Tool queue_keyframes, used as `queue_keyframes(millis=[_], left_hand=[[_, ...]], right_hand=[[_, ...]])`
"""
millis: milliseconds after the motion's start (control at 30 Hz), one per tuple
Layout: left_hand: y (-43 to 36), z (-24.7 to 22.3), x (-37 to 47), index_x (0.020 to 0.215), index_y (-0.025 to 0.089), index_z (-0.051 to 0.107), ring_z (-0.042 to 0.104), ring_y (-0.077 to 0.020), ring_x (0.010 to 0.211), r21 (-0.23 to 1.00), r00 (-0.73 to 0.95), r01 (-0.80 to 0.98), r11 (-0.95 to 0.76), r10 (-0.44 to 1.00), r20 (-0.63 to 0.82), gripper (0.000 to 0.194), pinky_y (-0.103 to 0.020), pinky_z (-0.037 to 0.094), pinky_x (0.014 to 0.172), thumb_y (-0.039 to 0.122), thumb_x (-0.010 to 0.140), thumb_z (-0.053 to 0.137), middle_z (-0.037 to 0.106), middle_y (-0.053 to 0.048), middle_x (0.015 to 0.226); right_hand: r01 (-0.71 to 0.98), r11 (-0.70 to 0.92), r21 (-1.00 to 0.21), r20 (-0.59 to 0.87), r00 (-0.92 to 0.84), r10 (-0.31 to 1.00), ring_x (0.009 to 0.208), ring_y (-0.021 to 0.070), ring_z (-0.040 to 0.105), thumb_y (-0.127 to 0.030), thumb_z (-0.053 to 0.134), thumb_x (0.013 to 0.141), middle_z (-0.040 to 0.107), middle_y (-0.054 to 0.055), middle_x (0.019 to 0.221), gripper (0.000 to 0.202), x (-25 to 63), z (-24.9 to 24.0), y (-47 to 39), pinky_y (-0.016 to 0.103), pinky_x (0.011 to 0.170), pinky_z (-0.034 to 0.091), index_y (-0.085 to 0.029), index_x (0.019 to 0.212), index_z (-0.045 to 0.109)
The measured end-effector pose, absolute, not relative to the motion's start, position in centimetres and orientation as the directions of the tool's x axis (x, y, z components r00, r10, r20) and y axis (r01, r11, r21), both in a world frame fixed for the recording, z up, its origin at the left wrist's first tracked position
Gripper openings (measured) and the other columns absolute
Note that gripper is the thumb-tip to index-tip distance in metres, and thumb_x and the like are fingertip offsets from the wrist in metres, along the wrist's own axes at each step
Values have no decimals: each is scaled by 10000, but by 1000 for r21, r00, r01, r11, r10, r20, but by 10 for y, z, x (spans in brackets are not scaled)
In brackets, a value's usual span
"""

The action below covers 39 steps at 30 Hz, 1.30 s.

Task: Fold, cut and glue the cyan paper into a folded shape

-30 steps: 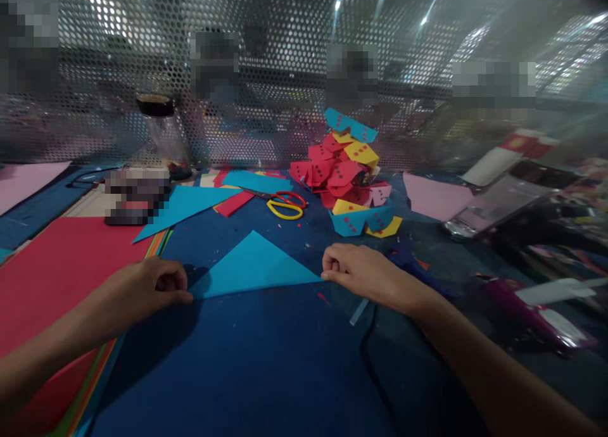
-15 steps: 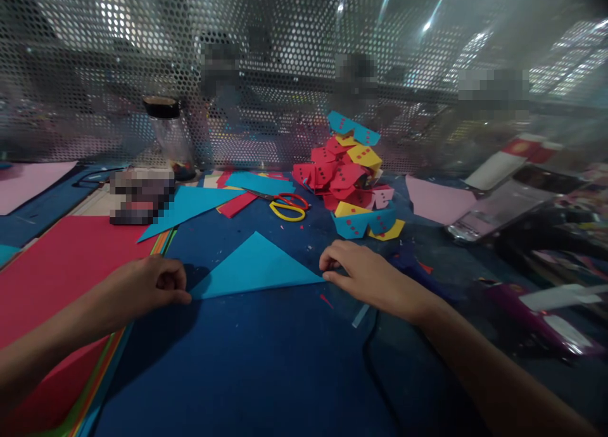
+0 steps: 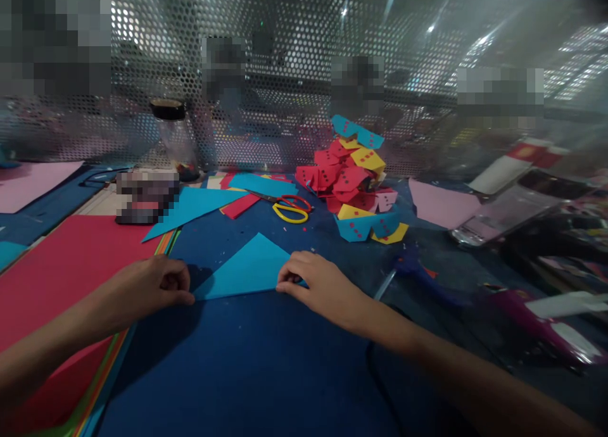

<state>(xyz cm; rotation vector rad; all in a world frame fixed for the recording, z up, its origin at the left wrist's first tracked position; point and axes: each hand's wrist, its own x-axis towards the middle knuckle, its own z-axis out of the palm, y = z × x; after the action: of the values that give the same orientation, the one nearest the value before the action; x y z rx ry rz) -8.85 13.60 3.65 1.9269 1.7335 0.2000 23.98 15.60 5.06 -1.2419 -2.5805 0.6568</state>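
- far left: stack of coloured sheets (image 3: pixel 61 278), red on top, bottom-left corner cut off by the frame
- left hand (image 3: pixel 152 285) curled into a loose fist, thumb and fingertips pinned down on the left corner of the cyan paper triangle (image 3: pixel 242 271), so closed on the paper rather than lifting it
- triangle lying flat on the dark blue mat (image 3: pixel 247 361), dead centre, apex pointing away
- right hand (image 3: pixel 316 284) pressed on the right part of the triangle, fingers together and bent; right tip of the paper hidden under the hand, so can't tell if folded over or just covered
- looks like early days on this piece: one fold at most, none of the red dots seen on the finished ones
- further back: scissors (image 3: pixel 289 207) with red and yellow handles lying unused, more cyan offcuts beside
- right of those: pile of folded pieces (image 3: pixel 356 183), plenty done already in red, yellow, cyan
- far right: purple tool (image 3: pixel 532 316) and plastic clutter, blurry, hard to make out
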Motion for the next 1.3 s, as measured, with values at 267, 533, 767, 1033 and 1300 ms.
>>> queue_keyframes(millis=[267,533,767,1033,1300], left_hand=[[123,44,-75,846,275,698,630,-256,930,555,272,817,-159,954,-127,201,-354,480,800,469,791,686,701,-32,954],[124,39,-26,839,261,703,624,-239,918,550,375,778,-304,927,-18,153,-350,454,809,343,900,589,698,-8,902],[122,37,-17,804,238,691,605,-229,845,510,322,813,-282,947,10,166,-341,415,739,298,908,577,693,-10,825],[124,28,-17,783,227,671,596,-229,814,521,294,811,-266,955,30,193,-370,397,768,348,923,614,690,-2,795],[122,24,-18,847,227,659,595,-215,767,462,314,818,-342,939,139,81,-343,399,714,278,906,639,652,11,778]], right_hand=[[698,514,-498,-11,-598,801,942,174,604,-295,671,956,706,4,944,144,237,45,156,351,947,387,-208,842,659],[694,526,-491,23,-593,805,938,183,590,-303,650,966,680,8,933,142,238,41,154,360,920,396,-210,859,651],[711,522,-471,63,-563,824,922,190,583,-386,676,956,654,0,924,206,235,30,153,396,920,367,-209,856,644],[728,525,-440,95,-544,834,895,193,566,-391,670,961,651,2,895,238,231,30,151,363,852,366,-202,823,628],[741,509,-438,99,-524,846,873,191,568,-350,705,939,654,3,885,225,228,31,149,360,844,364,-198,805,607]])
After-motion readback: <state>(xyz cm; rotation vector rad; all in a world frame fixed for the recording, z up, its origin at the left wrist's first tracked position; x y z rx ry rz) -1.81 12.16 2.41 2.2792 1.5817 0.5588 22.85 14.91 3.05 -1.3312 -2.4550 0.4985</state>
